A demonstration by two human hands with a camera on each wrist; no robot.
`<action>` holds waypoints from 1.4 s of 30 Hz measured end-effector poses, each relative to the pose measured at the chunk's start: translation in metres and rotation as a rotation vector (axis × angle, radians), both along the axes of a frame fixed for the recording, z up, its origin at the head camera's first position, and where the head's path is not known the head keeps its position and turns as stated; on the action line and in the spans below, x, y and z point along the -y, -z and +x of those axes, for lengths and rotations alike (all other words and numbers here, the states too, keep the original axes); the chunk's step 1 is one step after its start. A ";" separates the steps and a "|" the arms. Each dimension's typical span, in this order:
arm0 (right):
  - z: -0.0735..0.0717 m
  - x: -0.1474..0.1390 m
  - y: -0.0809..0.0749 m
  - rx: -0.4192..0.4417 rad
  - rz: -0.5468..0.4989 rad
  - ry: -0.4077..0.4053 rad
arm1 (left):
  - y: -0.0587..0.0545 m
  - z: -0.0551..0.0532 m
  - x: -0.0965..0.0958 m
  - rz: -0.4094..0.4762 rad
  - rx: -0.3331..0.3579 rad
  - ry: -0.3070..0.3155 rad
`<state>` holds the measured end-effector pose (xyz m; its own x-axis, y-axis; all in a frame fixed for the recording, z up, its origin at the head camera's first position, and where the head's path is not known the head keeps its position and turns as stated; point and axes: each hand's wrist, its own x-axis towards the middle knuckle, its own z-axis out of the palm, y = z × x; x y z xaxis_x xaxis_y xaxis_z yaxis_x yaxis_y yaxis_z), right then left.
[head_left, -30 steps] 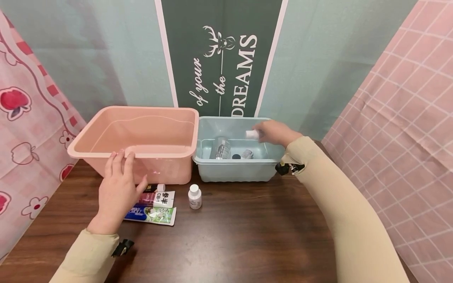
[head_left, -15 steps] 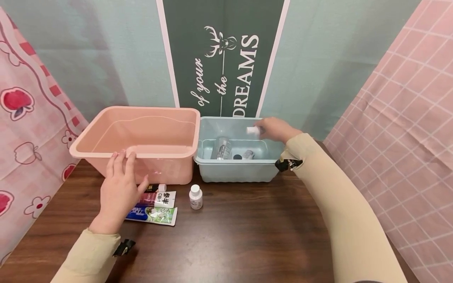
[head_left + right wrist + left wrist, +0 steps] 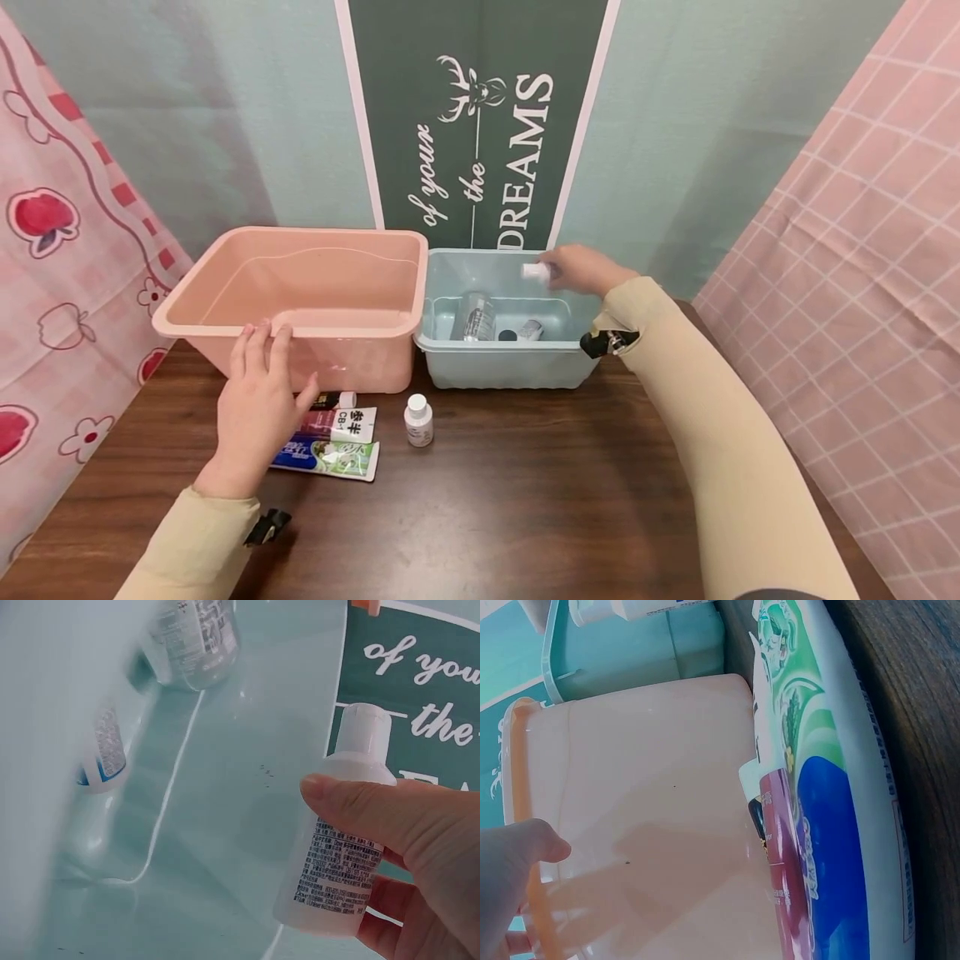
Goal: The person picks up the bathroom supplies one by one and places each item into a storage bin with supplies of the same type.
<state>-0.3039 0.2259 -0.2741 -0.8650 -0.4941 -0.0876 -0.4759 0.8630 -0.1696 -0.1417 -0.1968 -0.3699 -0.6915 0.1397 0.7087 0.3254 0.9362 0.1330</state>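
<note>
My right hand (image 3: pixel 588 268) holds a small translucent bottle with a white cap (image 3: pixel 334 847) over the blue bin (image 3: pixel 510 357). Its thumb lies across the bottle's shoulder, and printed text faces the right wrist camera. Inside the bin lie a clear bottle (image 3: pixel 477 318) and a small dark-capped bottle (image 3: pixel 529 330). My left hand (image 3: pixel 258 408) rests its fingertips on the front rim of the pink bin (image 3: pixel 360 358), thumb apart from the other fingers. Just right of that hand, several toothpaste tubes (image 3: pixel 348 458) lie on the table. A white pill bottle (image 3: pixel 419 423) stands upright beside them.
Both bins stand side by side on the dark wooden table (image 3: pixel 510 500), against a green printed curtain (image 3: pixel 405 100). Pink patterned cloth hangs at the left, and a pink checked cloth (image 3: pixel 840 292) borders the right side.
My right hand has risen slightly with the bottle, which stays above the blue bin. The whole scene has shifted a little rightward in the head view. My left hand keeps its place on the rim.
</note>
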 end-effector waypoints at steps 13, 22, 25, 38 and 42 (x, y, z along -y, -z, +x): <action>-0.014 0.002 0.001 -0.001 -0.020 -0.011 | -0.002 0.000 0.001 -0.009 0.026 -0.013; -0.024 -0.003 0.006 -0.002 -0.032 0.016 | 0.000 -0.004 0.000 0.000 -0.004 0.000; -0.026 -0.001 0.005 0.006 -0.028 0.027 | -0.001 -0.004 0.000 -0.003 -0.005 0.001; -0.032 0.006 0.011 0.030 0.016 0.071 | -0.003 -0.003 0.002 -0.013 0.030 -0.018; -0.033 0.007 0.012 0.026 0.027 0.070 | -0.003 -0.002 0.002 -0.005 0.029 -0.016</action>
<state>-0.3370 0.2191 -0.2860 -0.8945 -0.4298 -0.1227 -0.4102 0.8984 -0.1569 -0.1434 -0.1989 -0.3670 -0.7137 0.1315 0.6880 0.3061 0.9420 0.1375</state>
